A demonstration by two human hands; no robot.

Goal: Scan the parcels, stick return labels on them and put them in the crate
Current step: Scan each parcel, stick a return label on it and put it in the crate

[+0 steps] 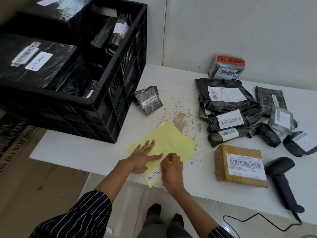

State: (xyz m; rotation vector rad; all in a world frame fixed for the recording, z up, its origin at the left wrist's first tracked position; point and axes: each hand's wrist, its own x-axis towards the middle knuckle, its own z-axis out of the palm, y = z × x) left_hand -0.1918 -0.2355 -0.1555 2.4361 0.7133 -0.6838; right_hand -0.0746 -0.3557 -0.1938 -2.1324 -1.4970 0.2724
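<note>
At the near edge of the white table [82, 152], the left hand [142, 159] is lying flat with fingers spread, pressing down a stack of yellow backing sheets [171, 141]. The right hand [172, 169] is curling its fingertips and pinching the edge of a white RETURN label [153, 176] on the nearest sheet. The black crate [109, 107] is sitting at the table's far left, holding wrapped parcels [42, 66]. A brown box [240, 166] is lying right of the hands, beside the handheld scanner [283, 176], with a pile of dark parcels [229, 107] lying beyond it.
</note>
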